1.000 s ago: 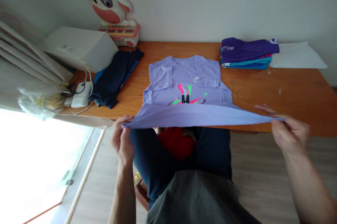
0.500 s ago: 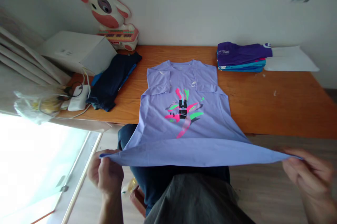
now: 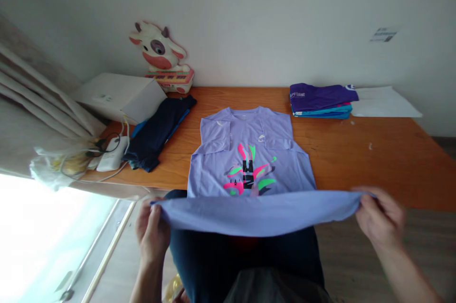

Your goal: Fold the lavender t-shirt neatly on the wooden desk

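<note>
A lavender T-shirt (image 3: 210, 177) with a pink, green and black print lies front up on the wooden table, its sleeves folded inward over the chest. Its lower end hangs past the table's front edge, held up above my lap. My left hand (image 3: 153, 224) pinches the left corner of the hem. At the right corner, my right hand (image 3: 381, 217) grips the hem between thumb and fingers. Between both hands the hem band stretches across, turned up and sagging slightly, and it covers the bottom of the print.
On the wooden table (image 3: 374, 165) a stack of folded purple and blue clothes (image 3: 320, 99) sits beside white paper (image 3: 384, 102). Dark folded clothes (image 3: 160, 127), a white box (image 3: 121, 96), a cow toy keyboard (image 3: 164, 61), a white power strip (image 3: 112, 153) and a plastic bag (image 3: 59, 165) are at left.
Both hands have moved inward, the right one farther, and the stretched hem has narrowed and slackened. The hem now hides more of the print. The camera view has tilted up.
</note>
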